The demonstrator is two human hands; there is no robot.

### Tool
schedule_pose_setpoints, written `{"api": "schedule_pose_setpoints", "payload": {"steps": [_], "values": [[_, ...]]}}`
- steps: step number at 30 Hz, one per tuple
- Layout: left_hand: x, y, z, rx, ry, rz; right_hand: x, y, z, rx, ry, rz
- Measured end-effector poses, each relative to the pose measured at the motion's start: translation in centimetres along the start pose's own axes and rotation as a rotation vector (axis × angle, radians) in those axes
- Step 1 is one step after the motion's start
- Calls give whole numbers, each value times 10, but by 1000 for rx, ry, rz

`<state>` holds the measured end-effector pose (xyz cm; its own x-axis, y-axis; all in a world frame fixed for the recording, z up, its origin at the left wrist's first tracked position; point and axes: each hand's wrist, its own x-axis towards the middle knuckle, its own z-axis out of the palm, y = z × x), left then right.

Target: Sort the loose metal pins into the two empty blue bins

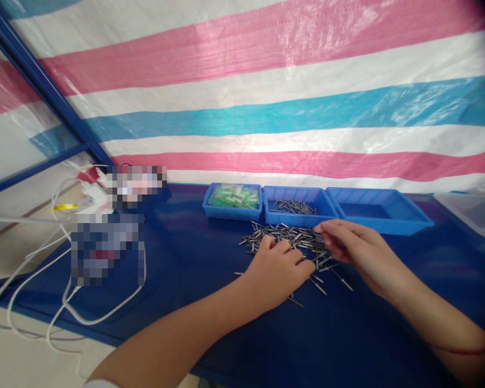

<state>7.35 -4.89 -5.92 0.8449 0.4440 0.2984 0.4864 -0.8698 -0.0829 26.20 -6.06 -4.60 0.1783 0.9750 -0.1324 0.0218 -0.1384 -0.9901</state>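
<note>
Loose metal pins (285, 233), in a pile on a blue counter (186, 280), two hands at work.
Pile located just in front of the middle blue bin (289, 218), a few strays nearer the viewer; left hand (281, 272) over the near side, fingers spread and bent down, grip on any pin cannot be told; right hand (353, 245) at the right end, apart from the left, thumb and forefinger close together, hold likewise unclear; middle bin, containing similar pins; left bin (232, 214), containing green and white pieces in clear wrapping; right bin (382, 223), blue; white cables (92, 322), far left; striped sheet (242, 121), behind.
</note>
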Motion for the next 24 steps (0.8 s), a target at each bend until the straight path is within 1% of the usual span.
{"api": "schedule_pose_setpoints", "payload": {"steps": [6,11,18,24], "values": [[0,1,-1,-25,-16,-3,0,0,1,-28,-27,-15],[0,1,-1,-41,-14,-2,0,1,1,-26,-21,-6],[-1,1,0,21,-32,17,0,2,1,-44,-30,-2],[-1,1,0,7,-2,23,1,3,0,-45,-38,-1]]}}
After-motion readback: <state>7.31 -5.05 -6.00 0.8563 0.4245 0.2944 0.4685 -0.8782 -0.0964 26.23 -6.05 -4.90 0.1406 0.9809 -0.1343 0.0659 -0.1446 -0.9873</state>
